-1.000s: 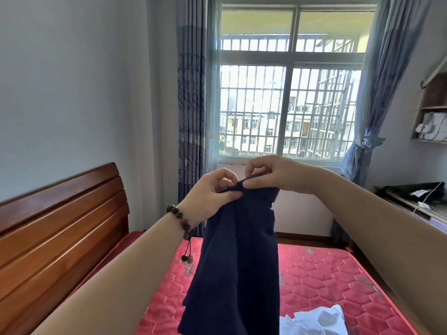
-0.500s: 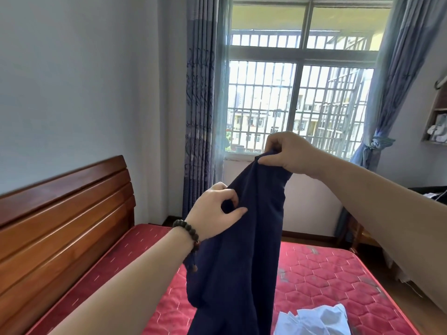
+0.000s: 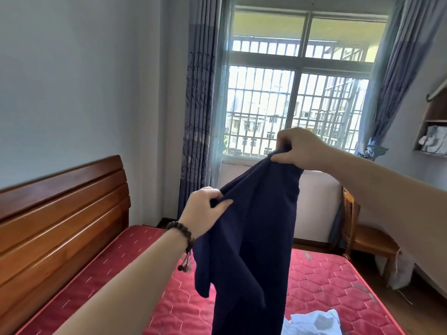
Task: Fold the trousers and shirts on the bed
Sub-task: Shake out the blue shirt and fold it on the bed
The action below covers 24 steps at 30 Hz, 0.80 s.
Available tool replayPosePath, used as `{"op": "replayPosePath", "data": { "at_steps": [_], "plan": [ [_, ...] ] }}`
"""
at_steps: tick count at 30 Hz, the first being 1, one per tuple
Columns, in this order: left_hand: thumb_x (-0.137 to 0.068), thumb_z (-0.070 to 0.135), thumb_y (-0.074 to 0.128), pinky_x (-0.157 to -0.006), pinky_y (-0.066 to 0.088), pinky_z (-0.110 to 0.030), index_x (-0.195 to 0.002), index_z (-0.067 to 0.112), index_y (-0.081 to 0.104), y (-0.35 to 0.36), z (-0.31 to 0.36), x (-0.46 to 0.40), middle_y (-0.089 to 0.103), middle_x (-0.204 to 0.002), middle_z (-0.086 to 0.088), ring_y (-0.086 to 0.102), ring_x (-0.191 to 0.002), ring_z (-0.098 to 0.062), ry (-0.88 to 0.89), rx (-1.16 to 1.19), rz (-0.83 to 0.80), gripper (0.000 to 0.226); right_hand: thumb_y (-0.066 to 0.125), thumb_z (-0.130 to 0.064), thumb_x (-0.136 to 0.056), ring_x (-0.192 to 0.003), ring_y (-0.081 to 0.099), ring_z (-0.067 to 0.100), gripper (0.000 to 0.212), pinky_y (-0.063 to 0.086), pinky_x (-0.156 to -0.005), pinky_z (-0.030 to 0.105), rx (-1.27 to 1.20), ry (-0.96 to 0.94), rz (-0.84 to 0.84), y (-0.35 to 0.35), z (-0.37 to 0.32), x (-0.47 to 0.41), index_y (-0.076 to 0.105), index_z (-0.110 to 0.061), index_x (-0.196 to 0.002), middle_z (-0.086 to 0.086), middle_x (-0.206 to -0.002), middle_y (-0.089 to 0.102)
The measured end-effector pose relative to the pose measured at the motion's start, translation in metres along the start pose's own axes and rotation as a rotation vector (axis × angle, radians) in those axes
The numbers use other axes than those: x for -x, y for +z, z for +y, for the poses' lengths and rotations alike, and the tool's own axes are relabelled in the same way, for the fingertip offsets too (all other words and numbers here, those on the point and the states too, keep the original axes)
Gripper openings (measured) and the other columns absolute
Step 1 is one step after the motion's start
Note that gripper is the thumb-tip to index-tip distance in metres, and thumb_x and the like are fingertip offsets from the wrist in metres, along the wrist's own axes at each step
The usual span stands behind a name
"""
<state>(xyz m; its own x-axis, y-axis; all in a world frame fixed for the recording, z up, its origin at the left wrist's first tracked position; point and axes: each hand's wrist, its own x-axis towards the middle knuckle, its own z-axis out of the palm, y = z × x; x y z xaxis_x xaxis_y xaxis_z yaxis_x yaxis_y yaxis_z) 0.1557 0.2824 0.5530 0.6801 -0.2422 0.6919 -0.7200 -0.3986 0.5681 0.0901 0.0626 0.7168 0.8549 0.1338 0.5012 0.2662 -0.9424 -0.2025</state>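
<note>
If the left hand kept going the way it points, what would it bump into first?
The left hand already grips the navy garment, so it meets that first. Beyond hangs the curtain, though depth is hard to judge.

Navy garment (image 3: 256, 238) held up over the red mattress (image 3: 321, 281).
Pinched by right hand (image 3: 300, 147) high, left hand (image 3: 205, 213) lower.

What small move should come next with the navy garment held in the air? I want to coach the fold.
Probably lower it flat onto the red mattress. The right hand pinches the navy garment high, the left hand grips an edge lower, and it hangs bunched.
</note>
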Motion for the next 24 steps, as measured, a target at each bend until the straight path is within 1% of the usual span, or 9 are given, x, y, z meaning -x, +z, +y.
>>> {"op": "replayPosePath", "data": {
  "at_steps": [3,7,10,12,14,16,19,21,24],
  "plan": [
    [-0.083,0.029,0.073,-0.061,0.036,-0.010,-0.058,0.030,0.050,-0.007,0.001,-0.001,0.051,-0.065,0.011,0.050,-0.064,-0.004,0.039,0.028,0.114,0.034,0.075,-0.016,-0.077,-0.060,0.045,0.012,0.024,0.035,-0.057,0.025,0.008,-0.031,-0.021,-0.007,0.002,-0.002,0.053,-0.013,-0.067,-0.006,-0.063,0.050],
    [-0.079,0.033,0.076,-0.062,0.036,-0.009,-0.059,0.038,0.048,0.000,0.000,0.012,0.049,-0.072,0.010,0.050,-0.065,-0.003,0.131,0.014,-0.109,0.035,0.071,-0.010,-0.077,-0.060,0.044,0.013,0.021,0.035,-0.055,0.025,-0.040,-0.045,0.137,-0.001,-0.001,-0.005,0.052,-0.012,-0.068,-0.004,-0.064,0.049],
    [-0.079,0.030,0.076,-0.060,0.034,-0.009,-0.057,0.029,0.053,-0.001,-0.013,0.015,0.050,-0.068,0.010,0.049,-0.063,-0.003,0.074,-0.003,-0.094,0.032,0.069,-0.007,-0.077,-0.064,0.046,0.017,0.020,0.034,-0.056,0.025,0.065,-0.049,-0.059,0.012,-0.007,-0.006,0.051,-0.009,-0.068,-0.003,-0.065,0.049],
    [-0.081,0.030,0.075,-0.058,0.035,-0.011,-0.063,0.019,0.060,-0.004,-0.021,0.016,0.051,-0.067,0.009,0.048,-0.060,-0.004,0.029,0.032,-0.075,0.026,0.069,-0.010,-0.077,-0.060,0.044,0.011,0.020,0.034,-0.054,0.020,0.045,-0.057,-0.048,0.013,-0.010,-0.010,0.051,-0.008,-0.069,-0.005,-0.064,0.048],
    [-0.082,0.031,0.073,-0.056,0.037,-0.013,-0.069,0.017,0.065,-0.005,-0.026,0.018,0.052,-0.066,0.009,0.048,-0.058,-0.005,0.021,0.057,-0.102,0.021,0.071,-0.012,-0.077,-0.054,0.042,0.002,0.019,0.033,-0.050,0.012,-0.011,-0.088,-0.009,0.013,-0.015,-0.014,0.053,-0.008,-0.071,-0.007,-0.062,0.047],
    [-0.082,0.031,0.072,-0.056,0.043,-0.021,-0.074,0.016,0.067,-0.004,-0.027,0.022,0.057,-0.067,0.006,0.051,-0.059,-0.009,0.025,0.062,-0.167,0.018,0.072,-0.013,-0.077,-0.053,0.042,0.001,0.019,0.035,-0.051,0.011,-0.016,-0.107,-0.044,0.016,-0.020,-0.018,0.054,-0.009,-0.072,-0.007,-0.063,0.049],
    [-0.083,0.030,0.072,-0.058,0.046,-0.025,-0.072,0.013,0.068,-0.007,-0.036,0.025,0.062,-0.064,0.002,0.051,-0.058,-0.007,-0.002,0.018,-0.180,0.020,0.073,-0.014,-0.077,-0.060,0.046,0.009,0.017,0.037,-0.056,0.020,0.010,-0.107,-0.088,0.021,-0.022,-0.023,0.056,-0.011,-0.075,-0.007,-0.067,0.051],
    [-0.081,0.028,0.073,-0.057,0.047,-0.025,-0.064,0.015,0.065,-0.014,-0.046,0.024,0.061,-0.058,0.003,0.050,-0.054,-0.004,-0.062,0.019,-0.134,0.023,0.074,-0.014,-0.077,-0.065,0.048,0.011,0.018,0.038,-0.058,0.020,0.012,-0.104,-0.087,0.020,-0.021,-0.025,0.056,-0.016,-0.077,-0.008,-0.070,0.053],
    [-0.080,0.028,0.074,-0.053,0.046,-0.019,-0.059,0.015,0.064,-0.028,-0.060,0.023,0.061,-0.055,0.002,0.050,-0.051,-0.002,-0.149,0.055,-0.100,0.028,0.073,-0.014,-0.079,-0.079,0.057,0.012,0.021,0.044,-0.070,0.022,0.013,-0.071,-0.109,0.018,-0.018,-0.029,0.058,-0.025,-0.089,-0.008,-0.086,0.063]
  ]
}}
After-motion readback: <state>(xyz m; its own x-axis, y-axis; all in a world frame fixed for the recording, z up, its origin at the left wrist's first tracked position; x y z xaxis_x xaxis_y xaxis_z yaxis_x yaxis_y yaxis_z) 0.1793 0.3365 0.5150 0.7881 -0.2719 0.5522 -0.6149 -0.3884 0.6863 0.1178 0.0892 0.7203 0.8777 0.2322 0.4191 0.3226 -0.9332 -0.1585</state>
